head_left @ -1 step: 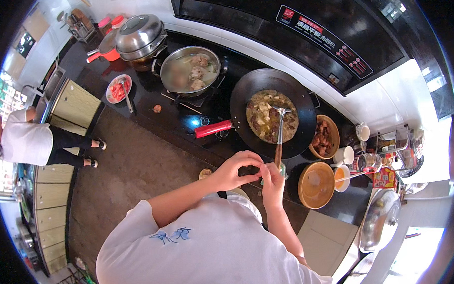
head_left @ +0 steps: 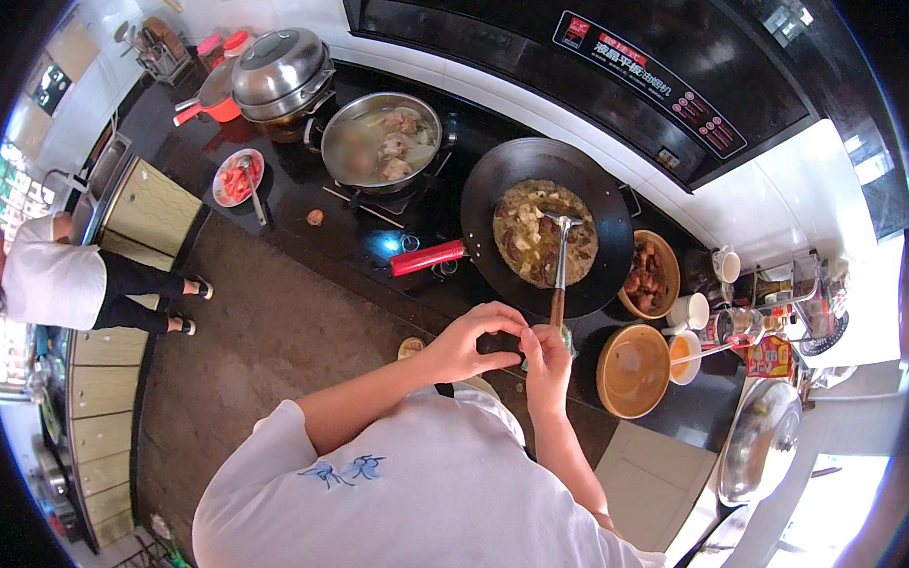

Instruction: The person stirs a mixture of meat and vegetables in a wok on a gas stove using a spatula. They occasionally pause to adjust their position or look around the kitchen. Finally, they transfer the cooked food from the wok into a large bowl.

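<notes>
Both hands met over the worktop (head_left: 308,179) edge: the left hand (head_left: 469,343) curled, fingers pinched toward the right hand (head_left: 547,359), whose fingers pressed together around a small, unclear thing. Just beyond them a ladle (head_left: 559,268) stood in the black wok (head_left: 547,227); an empty brown bowl (head_left: 633,370) sat right.

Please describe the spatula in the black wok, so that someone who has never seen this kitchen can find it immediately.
Find the large black wok with the red handle, on the dark stove counter. The spatula rests with its metal blade in the food, its handle pointing toward the person's right hand. It is the only utensil in this wok.
</notes>
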